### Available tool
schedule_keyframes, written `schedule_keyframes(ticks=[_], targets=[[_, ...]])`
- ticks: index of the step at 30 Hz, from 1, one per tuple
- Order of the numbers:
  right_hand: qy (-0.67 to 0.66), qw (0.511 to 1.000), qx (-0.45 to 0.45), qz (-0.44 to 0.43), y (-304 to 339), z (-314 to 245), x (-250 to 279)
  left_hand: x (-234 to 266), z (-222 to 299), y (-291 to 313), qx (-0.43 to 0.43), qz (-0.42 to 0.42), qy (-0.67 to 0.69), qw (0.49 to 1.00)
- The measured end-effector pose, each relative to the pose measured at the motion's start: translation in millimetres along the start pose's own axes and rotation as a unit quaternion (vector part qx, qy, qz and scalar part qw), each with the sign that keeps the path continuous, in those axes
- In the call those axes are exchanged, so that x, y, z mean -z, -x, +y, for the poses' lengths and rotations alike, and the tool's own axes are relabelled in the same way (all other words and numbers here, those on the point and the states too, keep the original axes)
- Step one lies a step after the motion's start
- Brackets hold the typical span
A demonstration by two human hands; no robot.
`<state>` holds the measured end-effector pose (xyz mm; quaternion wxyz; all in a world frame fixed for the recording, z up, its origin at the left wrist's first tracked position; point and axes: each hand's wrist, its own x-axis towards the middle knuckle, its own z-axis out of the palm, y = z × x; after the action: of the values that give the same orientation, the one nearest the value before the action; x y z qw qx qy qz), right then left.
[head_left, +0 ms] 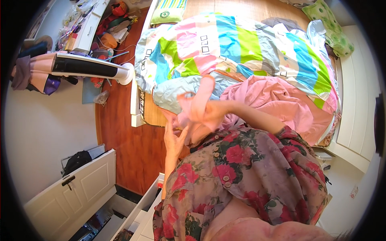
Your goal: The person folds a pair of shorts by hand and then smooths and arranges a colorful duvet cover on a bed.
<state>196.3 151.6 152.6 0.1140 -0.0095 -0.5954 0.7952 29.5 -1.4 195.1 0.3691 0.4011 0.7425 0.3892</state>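
Note:
A pink cloth [273, 96] lies bunched along the near side of the bed, and part of it is raised in front of me. My right hand [211, 113] is closed on a gathered part of this cloth. Above that hand a loop of pink fabric stands up, smeared by motion. My left hand [173, 140], lower and to the left, pinches the cloth's edge between thumb and fingers. Just beyond both hands a quilt cover [227, 38] with white, blue, green and pink stripes spreads over the bed, its pale blue underside [171, 96] turned up at the near left.
A green-and-white pillow [168, 15] and a green patterned cushion [327, 30] lie at the bed's far corners. At left stand a white tower fan [92, 68] and a cluttered desk [86, 32]. A white door [74, 197] and a drawer unit [138, 213] are at lower left.

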Motion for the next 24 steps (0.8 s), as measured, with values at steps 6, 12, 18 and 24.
schedule_keyframes(ticks=[6, 12, 18, 24], targets=[[0.284, 0.932, -0.148, -0.170, -0.9, -44.5, -43.4, -11.3, 7.2, -22.9, -0.146, -0.222, -0.060, 0.962], [0.240, 0.968, -0.074, 0.030, 27.7, -36.3, -28.4, -11.2, -6.4, -28.6, 0.015, -0.271, 0.098, 0.957], [0.269, 0.958, -0.003, 0.104, 34.6, -17.6, -14.5, 95.0, 85.7, 9.0, -0.097, 0.003, 0.060, 0.993], [0.545, 0.827, -0.099, 0.095, 21.2, 61.4, 37.4, 187.0, 102.4, 20.4, -0.229, 0.349, 0.028, 0.908]])
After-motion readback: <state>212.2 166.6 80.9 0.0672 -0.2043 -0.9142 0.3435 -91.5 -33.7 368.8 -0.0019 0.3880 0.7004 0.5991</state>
